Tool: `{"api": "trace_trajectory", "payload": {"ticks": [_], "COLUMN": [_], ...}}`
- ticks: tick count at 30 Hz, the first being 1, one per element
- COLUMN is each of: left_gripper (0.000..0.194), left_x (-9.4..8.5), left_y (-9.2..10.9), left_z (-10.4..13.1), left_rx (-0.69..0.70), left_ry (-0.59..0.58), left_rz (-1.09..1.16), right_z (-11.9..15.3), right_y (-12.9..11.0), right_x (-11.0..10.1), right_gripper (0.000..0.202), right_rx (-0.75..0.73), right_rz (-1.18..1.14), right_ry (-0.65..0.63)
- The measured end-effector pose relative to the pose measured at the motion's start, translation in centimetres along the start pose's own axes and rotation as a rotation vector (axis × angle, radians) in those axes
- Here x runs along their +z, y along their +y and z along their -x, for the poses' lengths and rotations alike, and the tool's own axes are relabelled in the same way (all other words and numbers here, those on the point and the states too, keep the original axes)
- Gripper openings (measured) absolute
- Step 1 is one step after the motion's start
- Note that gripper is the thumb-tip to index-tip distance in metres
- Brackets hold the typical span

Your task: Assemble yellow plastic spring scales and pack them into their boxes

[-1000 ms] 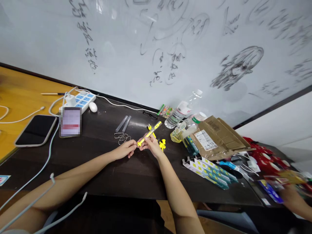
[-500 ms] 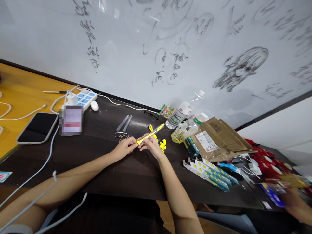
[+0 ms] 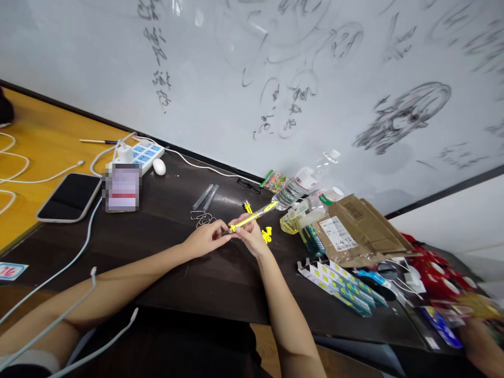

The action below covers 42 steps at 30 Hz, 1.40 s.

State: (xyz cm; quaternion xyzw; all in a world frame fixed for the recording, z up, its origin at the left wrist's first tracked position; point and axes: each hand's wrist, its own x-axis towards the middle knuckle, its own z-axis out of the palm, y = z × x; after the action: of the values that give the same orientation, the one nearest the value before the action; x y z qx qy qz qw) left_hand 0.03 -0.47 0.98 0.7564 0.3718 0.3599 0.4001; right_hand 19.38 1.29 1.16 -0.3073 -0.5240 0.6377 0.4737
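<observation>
Yellow-and-clear tube [image 3: 255,215] sits up above the bench [image 3: 177,283], slanting away between the two hands, its far end pointing toward the water bottle [image 3: 294,188], and from this angle there's no telling how near that tip really is. And it's the right hand [image 3: 251,236] doing the carrying, fingers curled in from the side and closed around the lower half. Across to the left hand [image 3: 207,239]: thumb and fingers drawn together right at the near end, though whether they pinch the yellow collar or something slim and dark beside it, I can't tell. Looks like a light one, this, thin plastic by the shine, likely stiff along its length and slick under dry fingertips. Best hold, I'd say, is a gentle pinch around the middle, with the flared yellow end there for a firmer grip; squeeze the clear wall hard and it could flex or crack. Just past the right hand lie small yellow parts [image 3: 268,234], and beyond the left, bent metal wires [image 3: 202,218] near two clear tubes [image 3: 205,197], side by side on the dark top.
</observation>
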Motion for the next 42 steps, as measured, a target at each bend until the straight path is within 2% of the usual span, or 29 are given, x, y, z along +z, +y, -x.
{"api": "trace_trajectory", "payload": {"ticks": [3, 6, 10, 14, 18, 28, 33, 42], "left_gripper": [0.030, 0.032, 0.030, 0.024, 0.026, 0.029, 0.035, 0.045], "left_x": [0.7, 1.6, 1.8, 1.2, 1.1, 1.5, 1.7, 2.5], "left_y": [-0.6, -1.4, -1.4, -0.6, 0.0, 0.6, 0.0, -0.7], "left_z": [-0.2, -0.4, -0.2, 0.2, 0.4, 0.6, 0.4, -0.1], "left_rx": [-0.055, -0.116, -0.144, -0.060, -0.020, -0.074, -0.106, -0.182], "left_ry": [-0.088, -0.122, -0.111, -0.050, -0.049, -0.078, -0.101, -0.170], "left_rz": [0.299, 0.444, 0.367, 0.141, 0.007, 0.186, 0.306, 0.614], "right_z": [0.1, 0.2, 0.2, 0.1, 0.1, 0.1, 0.1, 0.2], "right_y": [-0.7, -0.9, -0.7, -0.4, -0.4, -0.4, -0.5, -0.6], "right_x": [-0.5, -0.5, -0.2, 0.0, 0.2, 0.5, 0.5, 0.5], "right_gripper": [0.038, 0.038, 0.037, 0.038, 0.037, 0.030, 0.029, 0.038], "right_rx": [0.000, 0.015, 0.016, 0.013, -0.005, 0.036, 0.033, -0.002], "right_rz": [0.004, 0.012, 0.030, 0.083, 0.128, 0.053, 0.055, 0.052], "right_ry": [0.000, -0.025, -0.077, -0.090, -0.080, -0.084, -0.107, -0.076]}}
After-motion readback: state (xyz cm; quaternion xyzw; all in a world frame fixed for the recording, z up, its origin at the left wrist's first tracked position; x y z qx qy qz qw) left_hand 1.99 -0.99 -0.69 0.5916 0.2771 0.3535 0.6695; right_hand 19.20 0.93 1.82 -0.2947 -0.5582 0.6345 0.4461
